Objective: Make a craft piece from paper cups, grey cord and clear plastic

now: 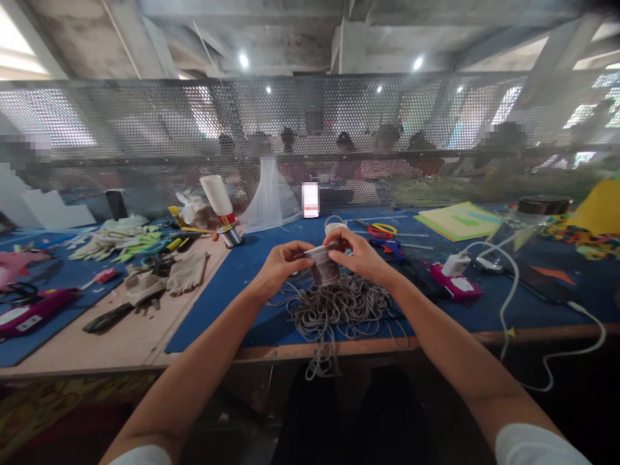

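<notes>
My left hand and my right hand are both closed around a small paper cup partly wrapped in grey cord, held just above the blue mat. The left fingers pinch the cup's rim from the left. The right hand grips it from the right and above. Under the cup lies a loose heap of grey cord, with strands hanging over the table's front edge.
A stack of paper cups lies tilted at the back left beside gloves and scraps. Pink glue guns, scissors, a white charger with cable, a phone and coloured paper surround the mat. People sit behind a perforated metal screen.
</notes>
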Available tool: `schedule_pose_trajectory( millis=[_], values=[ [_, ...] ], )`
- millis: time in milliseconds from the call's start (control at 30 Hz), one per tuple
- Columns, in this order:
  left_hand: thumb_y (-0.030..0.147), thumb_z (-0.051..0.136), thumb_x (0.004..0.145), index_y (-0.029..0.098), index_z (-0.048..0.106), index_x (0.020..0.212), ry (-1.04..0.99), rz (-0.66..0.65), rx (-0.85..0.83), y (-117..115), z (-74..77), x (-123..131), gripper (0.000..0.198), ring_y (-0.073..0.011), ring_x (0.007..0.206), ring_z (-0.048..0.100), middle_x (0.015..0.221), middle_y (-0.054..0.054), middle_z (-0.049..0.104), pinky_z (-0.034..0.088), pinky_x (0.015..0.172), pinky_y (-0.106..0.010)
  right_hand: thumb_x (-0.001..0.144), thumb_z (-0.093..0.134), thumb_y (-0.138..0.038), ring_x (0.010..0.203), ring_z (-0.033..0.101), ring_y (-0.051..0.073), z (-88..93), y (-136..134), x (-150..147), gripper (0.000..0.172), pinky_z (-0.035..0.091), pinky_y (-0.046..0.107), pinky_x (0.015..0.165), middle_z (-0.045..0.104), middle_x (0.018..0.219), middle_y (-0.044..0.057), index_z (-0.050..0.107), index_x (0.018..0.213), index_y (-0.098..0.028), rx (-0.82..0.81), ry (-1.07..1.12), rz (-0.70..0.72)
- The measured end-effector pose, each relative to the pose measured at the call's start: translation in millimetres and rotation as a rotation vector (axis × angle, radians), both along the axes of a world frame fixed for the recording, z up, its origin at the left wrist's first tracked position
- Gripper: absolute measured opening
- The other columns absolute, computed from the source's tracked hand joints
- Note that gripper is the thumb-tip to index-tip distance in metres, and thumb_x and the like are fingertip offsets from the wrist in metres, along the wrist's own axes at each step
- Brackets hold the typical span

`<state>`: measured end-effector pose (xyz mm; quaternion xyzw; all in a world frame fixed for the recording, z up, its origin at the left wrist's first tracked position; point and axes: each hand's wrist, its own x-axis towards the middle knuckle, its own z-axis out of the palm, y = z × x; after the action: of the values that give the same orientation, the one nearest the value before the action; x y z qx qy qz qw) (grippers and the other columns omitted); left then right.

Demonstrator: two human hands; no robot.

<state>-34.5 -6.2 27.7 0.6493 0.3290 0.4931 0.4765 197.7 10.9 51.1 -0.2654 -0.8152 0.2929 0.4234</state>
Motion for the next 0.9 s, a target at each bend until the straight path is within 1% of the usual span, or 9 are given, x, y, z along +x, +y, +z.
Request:
schedule_pose_trajectory(
  millis=[267, 433, 600, 667, 767, 900],
  values=[
    [0.034, 0.084, 0.076, 0.017, 0.076, 0.101, 0.057, 0.083, 0.075, -3, 1.6, 3, 0.031, -0.0169, 0.086, 0.068, 0.097, -0.006, 0.076, 0.053, 0.081, -0.029, 0.087, 0.058, -0.016, 0.09, 0.061, 0.018, -5.5, 3, -2, 0.023, 0.048, 0.036, 0.085, 0.065, 0.107, 0.003, 0.059, 0.109, -0.026, 0.116, -0.014, -0.042],
    [0.033, 0.082, 0.077, 0.016, 0.076, 0.099, 0.113, 0.149, 0.168, -3, 1.6, 4, 0.028, -0.0204, 0.093, 0.068, 0.098, -0.007, 0.075, 0.051, 0.087, -0.033, 0.086, 0.058, -0.012, 0.093, 0.061, 0.018, -8.1, 6, -2, 0.028, 0.05, 0.036, 0.085, 0.062, 0.117, 0.005, 0.059, 0.11, -0.025, 0.198, -0.006, -0.061],
    [0.032, 0.079, 0.08, 0.017, 0.075, 0.099, 0.168, 0.176, 0.26, 1, -2.2, 3, 0.025, -0.0217, 0.094, 0.067, 0.098, -0.007, 0.075, 0.05, 0.09, -0.035, 0.086, 0.058, -0.009, 0.097, 0.061, 0.019, -8.8, 6, -3, 0.031, 0.051, 0.037, 0.088, 0.061, 0.122, 0.006, 0.059, 0.112, -0.026, 0.221, -0.003, -0.072],
    [0.031, 0.078, 0.081, 0.017, 0.075, 0.1, 0.191, 0.194, 0.304, 1, -3.4, 3, 0.023, -0.0218, 0.094, 0.067, 0.098, -0.007, 0.075, 0.051, 0.09, -0.036, 0.086, 0.058, -0.009, 0.097, 0.061, 0.019, -8.8, 6, -3, 0.032, 0.052, 0.037, 0.087, 0.061, 0.122, 0.006, 0.059, 0.112, -0.026, 0.231, -0.003, -0.077],
    [0.028, 0.076, 0.082, 0.018, 0.074, 0.1, 0.237, 0.257, 0.401, 0, -3.8, 4, 0.02, -0.0218, 0.095, 0.068, 0.099, -0.007, 0.074, 0.052, 0.091, -0.037, 0.086, 0.057, -0.008, 0.097, 0.062, 0.018, -9.7, 6, -4, 0.033, 0.053, 0.037, 0.087, 0.06, 0.123, 0.006, 0.06, 0.114, -0.025, 0.263, -0.005, -0.086],
    [0.023, 0.074, 0.084, 0.021, 0.074, 0.1, 0.313, 0.336, 0.547, -4, -2.6, 7, 0.016, -0.022, 0.099, 0.069, 0.101, -0.007, 0.073, 0.054, 0.093, -0.038, 0.086, 0.057, -0.008, 0.096, 0.062, 0.017, -12.3, 8, -4, 0.035, 0.055, 0.037, 0.088, 0.056, 0.131, 0.008, 0.06, 0.117, -0.024, 0.301, 0.011, -0.113]
  ],
)
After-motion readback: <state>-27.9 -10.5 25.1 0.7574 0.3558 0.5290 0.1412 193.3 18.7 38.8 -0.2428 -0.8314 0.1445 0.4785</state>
